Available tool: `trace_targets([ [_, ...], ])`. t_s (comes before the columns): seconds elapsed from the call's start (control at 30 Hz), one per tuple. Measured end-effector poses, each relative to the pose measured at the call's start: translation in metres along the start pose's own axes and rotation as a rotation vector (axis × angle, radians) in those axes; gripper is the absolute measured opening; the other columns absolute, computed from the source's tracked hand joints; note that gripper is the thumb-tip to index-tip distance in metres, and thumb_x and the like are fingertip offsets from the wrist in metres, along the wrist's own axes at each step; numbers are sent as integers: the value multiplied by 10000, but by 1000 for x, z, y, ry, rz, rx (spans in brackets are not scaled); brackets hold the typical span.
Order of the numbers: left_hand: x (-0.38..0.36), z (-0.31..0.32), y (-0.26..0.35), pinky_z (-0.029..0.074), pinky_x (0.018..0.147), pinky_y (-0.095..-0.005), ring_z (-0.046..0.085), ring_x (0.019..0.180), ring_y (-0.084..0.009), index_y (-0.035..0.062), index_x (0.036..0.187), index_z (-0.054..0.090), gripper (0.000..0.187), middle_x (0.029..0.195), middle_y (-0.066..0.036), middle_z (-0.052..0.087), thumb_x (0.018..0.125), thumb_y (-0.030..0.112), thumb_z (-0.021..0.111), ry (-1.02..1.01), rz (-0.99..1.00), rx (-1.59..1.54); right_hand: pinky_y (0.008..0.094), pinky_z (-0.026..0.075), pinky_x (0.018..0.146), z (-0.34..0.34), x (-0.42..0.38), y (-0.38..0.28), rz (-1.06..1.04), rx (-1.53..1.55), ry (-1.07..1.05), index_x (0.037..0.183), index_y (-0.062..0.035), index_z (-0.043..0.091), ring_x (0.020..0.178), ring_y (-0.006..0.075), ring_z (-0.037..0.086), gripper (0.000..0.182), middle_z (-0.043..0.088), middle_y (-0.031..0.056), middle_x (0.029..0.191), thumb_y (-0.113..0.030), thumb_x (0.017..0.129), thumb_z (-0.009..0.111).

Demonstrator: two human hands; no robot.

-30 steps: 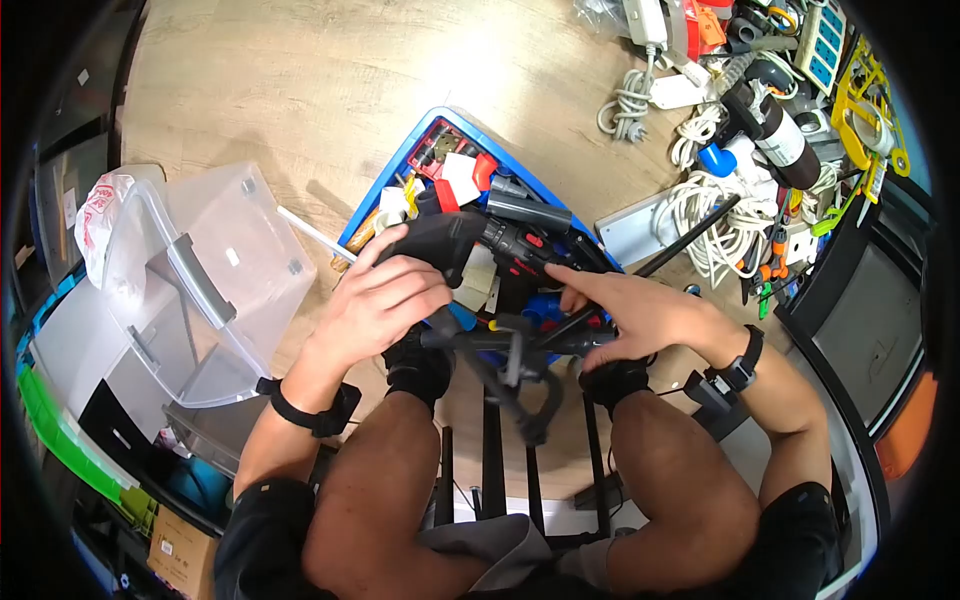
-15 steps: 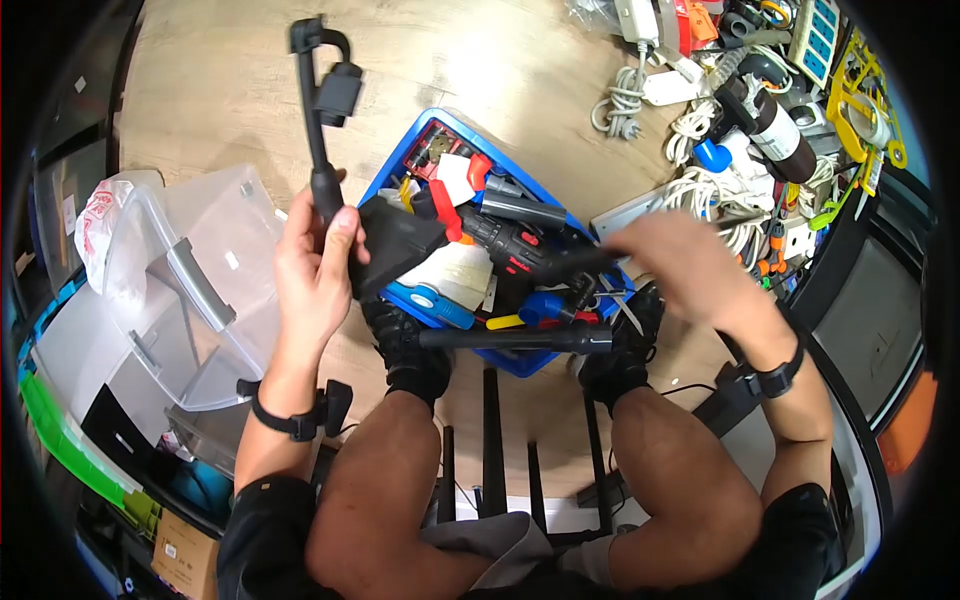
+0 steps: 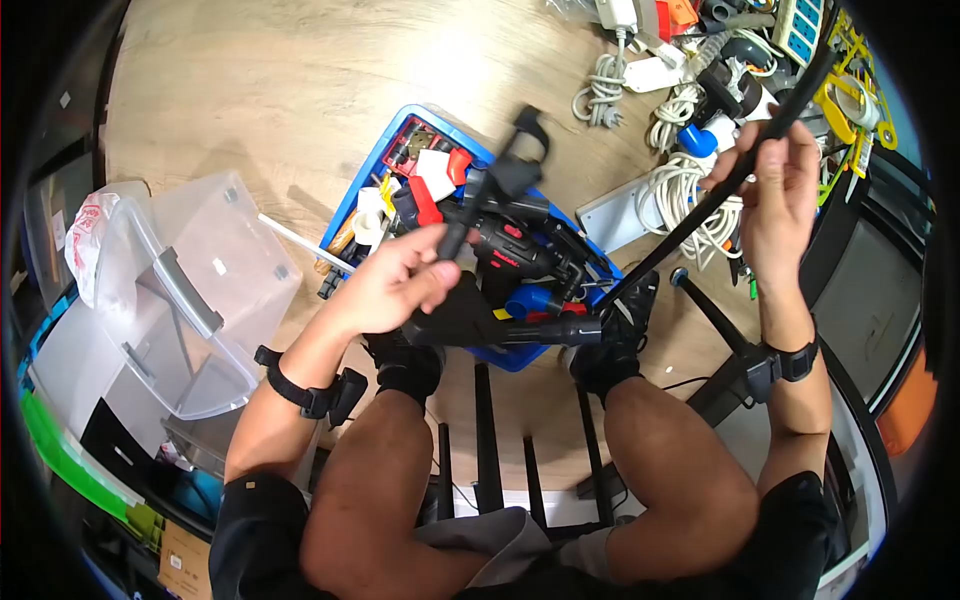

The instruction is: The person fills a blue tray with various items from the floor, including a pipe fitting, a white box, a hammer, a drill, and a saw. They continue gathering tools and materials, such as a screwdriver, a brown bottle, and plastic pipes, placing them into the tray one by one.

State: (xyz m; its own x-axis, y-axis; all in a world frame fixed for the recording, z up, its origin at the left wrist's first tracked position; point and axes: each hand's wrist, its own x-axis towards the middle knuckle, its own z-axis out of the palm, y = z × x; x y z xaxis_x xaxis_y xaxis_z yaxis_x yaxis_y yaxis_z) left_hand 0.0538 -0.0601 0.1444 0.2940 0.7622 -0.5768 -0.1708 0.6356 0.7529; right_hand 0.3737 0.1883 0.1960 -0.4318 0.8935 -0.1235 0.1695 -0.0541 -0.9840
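Note:
My left hand [image 3: 397, 283] grips a black bar clamp [image 3: 497, 187] by its shaft, its jaw end blurred above the blue bin [image 3: 352, 197]. A black wedge-shaped piece [image 3: 465, 317] sits under that hand. My right hand [image 3: 771, 182] is raised at the upper right and holds a long black rod [image 3: 690, 222] that slants down to the bin's right edge. Inside the bin lie a black and red drill [image 3: 510, 247], red and white parts and a blue piece. A black tube [image 3: 545, 331] lies across the bin's near edge.
A clear plastic tub with lid [image 3: 180, 290] stands at the left. Coiled white cables [image 3: 690, 190], power strips, a grey flat panel [image 3: 612, 212] and assorted tools crowd the upper right floor. My knees and black shoes [image 3: 610, 355] flank the bin's near edge on the wooden floor.
My left hand swung the clamp from high at the left down over the bin. My right hand rose up and right, pulling the black rod out with it.

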Motion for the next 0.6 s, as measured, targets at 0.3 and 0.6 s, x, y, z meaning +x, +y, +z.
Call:
trace_targets([
  [0.3, -52, -41, -50, 337, 505, -235, 414, 514, -60, -80, 1356, 603, 486, 634, 36, 450, 1090, 327, 583, 232, 65, -283, 349, 575, 916, 97, -33, 33, 119, -82, -577, 1412, -32, 458, 1046, 223, 707, 473, 643, 116, 1107, 1, 995, 678],
  [0.6, -71, -42, -57, 311, 482, -241, 394, 478, -61, -76, 1004, 637, 458, 590, 31, 467, 1050, 379, 627, 300, 90, -214, 433, 545, 841, 198, -32, 82, -136, -381, -746, 1254, -24, 606, 986, 348, 678, 396, 699, 164, 1085, -104, 908, 781],
])
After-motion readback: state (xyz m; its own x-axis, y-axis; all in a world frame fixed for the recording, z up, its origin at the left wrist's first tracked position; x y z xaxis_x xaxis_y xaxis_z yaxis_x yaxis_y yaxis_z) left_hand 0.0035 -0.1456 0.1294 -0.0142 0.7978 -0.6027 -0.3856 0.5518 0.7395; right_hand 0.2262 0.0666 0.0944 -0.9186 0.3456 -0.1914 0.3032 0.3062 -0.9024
